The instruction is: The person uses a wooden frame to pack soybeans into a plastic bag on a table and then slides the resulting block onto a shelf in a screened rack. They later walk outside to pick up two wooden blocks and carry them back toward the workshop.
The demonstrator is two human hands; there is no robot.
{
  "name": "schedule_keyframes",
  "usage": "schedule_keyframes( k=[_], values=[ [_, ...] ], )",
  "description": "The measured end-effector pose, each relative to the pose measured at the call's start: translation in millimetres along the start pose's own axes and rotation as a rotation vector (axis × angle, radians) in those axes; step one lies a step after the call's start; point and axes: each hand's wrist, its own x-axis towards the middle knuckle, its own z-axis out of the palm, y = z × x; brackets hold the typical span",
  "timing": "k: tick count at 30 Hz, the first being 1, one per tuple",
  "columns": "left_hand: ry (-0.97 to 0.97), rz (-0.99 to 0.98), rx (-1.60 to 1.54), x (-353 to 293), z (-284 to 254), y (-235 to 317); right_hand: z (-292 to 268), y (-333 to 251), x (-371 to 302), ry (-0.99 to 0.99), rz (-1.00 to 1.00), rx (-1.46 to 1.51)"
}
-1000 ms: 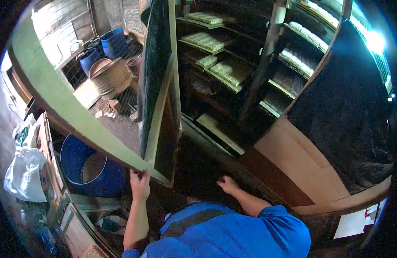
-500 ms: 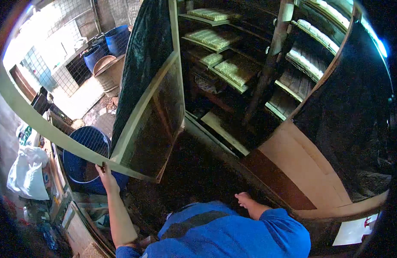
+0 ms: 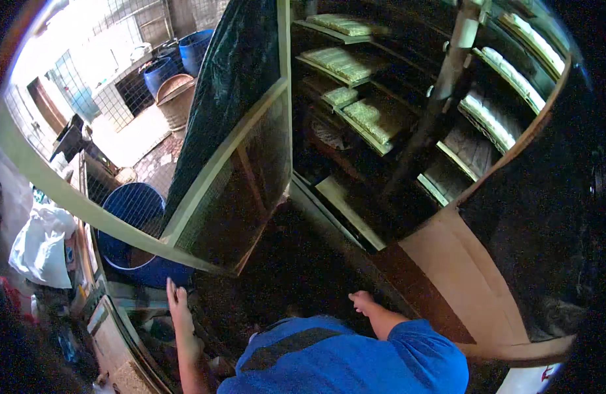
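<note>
A wooden-framed mesh door (image 3: 178, 253) with dark plastic sheeting on its upper part stands swung open at my left. My left hand (image 3: 178, 301) is just below its bottom-left frame bar, apart from it, with the fingers stretched out and nothing in them. In front of my body, over the dark floor, my right hand (image 3: 362, 302) hangs with its fingers curled in and no object visible in it. Past the doorway, pale grainy slabs (image 3: 368, 121) lie on wooden shelves.
A wooden post (image 3: 447, 85) stands between two shelf racks. A raised sill (image 3: 336, 213) crosses the doorway. At right is a wooden panel (image 3: 460, 262) below black sheeting. Beyond the mesh stand blue barrels (image 3: 196, 49); another blue drum (image 3: 132, 197) and a white bag (image 3: 43, 246) are at left.
My left hand has let go of the door's frame bar and dropped slightly below it. My right hand has shifted a little left. The view has turned slightly.
</note>
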Motion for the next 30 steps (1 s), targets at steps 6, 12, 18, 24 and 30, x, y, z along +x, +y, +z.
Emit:
schedule_keyframes(
  k=[6,12,18,24,30],
  values=[
    [-0.041,-0.297,0.547,-106.0,-89.8,-143.2,-5.9,-28.4,12.4,-0.061,0.062,-0.223],
    [0.271,-0.77,0.395,-281.6,-142.7,-230.0,47.0,-37.1,96.9,-0.193,-0.052,-0.324],
    [0.774,-0.904,0.024,-355.1,-125.5,-236.0,109.3,-116.1,123.2,-0.276,-0.204,-0.711],
    [1.273,-0.89,-0.298,-410.1,-128.0,-230.1,206.1,-187.0,59.3,-0.444,-0.658,-1.006],
    [1.667,-0.748,-0.615,-439.6,-127.5,-225.2,329.5,-237.6,-65.2,-0.712,-0.806,-1.141]
  ],
)
